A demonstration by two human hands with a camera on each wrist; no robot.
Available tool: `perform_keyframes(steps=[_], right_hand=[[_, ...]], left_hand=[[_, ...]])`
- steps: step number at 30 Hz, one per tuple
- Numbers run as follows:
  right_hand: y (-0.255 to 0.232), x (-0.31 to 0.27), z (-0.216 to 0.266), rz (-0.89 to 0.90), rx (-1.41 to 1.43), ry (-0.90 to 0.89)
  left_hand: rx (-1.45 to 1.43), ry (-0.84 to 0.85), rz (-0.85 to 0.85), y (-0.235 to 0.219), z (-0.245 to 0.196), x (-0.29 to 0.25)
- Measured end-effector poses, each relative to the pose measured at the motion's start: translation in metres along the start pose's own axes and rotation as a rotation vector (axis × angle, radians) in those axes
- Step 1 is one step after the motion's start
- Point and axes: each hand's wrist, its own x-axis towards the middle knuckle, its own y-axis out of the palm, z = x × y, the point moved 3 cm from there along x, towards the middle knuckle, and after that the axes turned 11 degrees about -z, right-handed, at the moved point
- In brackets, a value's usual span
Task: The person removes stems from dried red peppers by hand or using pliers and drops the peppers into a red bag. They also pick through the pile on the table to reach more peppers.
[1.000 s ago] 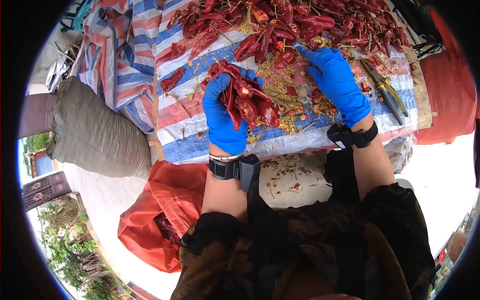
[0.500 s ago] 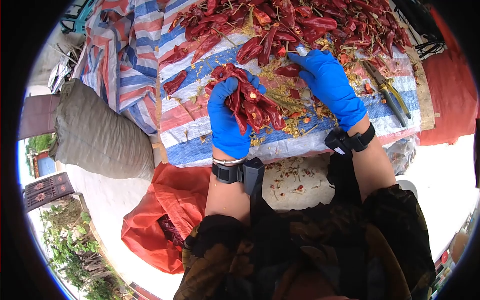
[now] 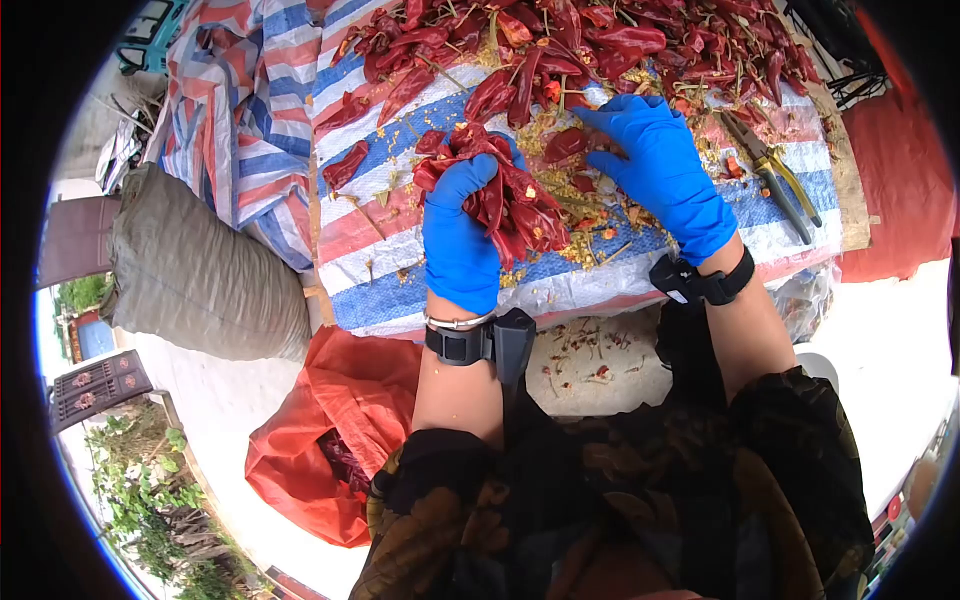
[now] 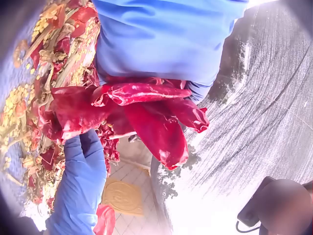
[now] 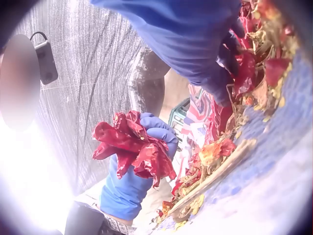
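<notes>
Bulging at the far left, a grey-brown sack (image 3: 210, 265) stands just beside the tabletop (image 3: 853, 225), which a striped sheet (image 3: 352, 302) covers. Lower down lies an orange-red bag (image 3: 305, 415) with dark red contents (image 3: 342, 460) showing at its mouth. On the sheet's left part rests a single pepper (image 3: 346, 165), apart from the others. Next comes the left hand (image 3: 460, 240), its fingers curled round a bunch of red peppers (image 3: 512, 212) held above the sheet; the hand looks nearly full. Beside it spreads a litter of seeds and stems (image 3: 583, 248). Then comes the right hand (image 3: 665, 175), thumb and forefinger spread, with a loose pepper (image 3: 566, 146) right at their tips; whether they touch it, I cannot tell. Beyond both hands runs the heap of peppers (image 3: 640, 42). At the right, shears (image 3: 763, 169) lie on the sheet, untouched.

The step in hand is probably collecting peppers into the left hand's bunch. The next move seems to call for pinching the loose pepper without scooping up litter, while the left grip holds firmly enough that none slips out.
</notes>
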Motion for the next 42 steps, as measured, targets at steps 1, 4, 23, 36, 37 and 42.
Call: perform_keyframes(steps=[1,4,23,36,37,42], right_hand=[[0.001,-0.002,-0.004,0.034,-0.019,-0.007],[0.004,-0.004,-0.008,0.092,-0.071,-0.012],[-0.010,0.004,0.011,-0.088,0.003,-0.131],[-0.030,0.003,0.028,-0.030,0.446,0.130],[-0.031,0.003,0.028,0.054,0.486,0.192],[-0.026,-0.001,0.027,0.222,0.749,0.341]], left_hand=[[0.004,-0.002,-0.002,-0.001,0.000,0.000],[-0.021,0.003,0.005,-0.002,-0.001,0.001],[0.143,0.087,0.112,0.004,-0.004,-0.003],[0.377,0.171,0.190,0.016,-0.005,-0.009],[0.333,0.228,0.270,0.019,-0.007,-0.009],[0.422,0.238,0.309,0.017,0.001,-0.010]])
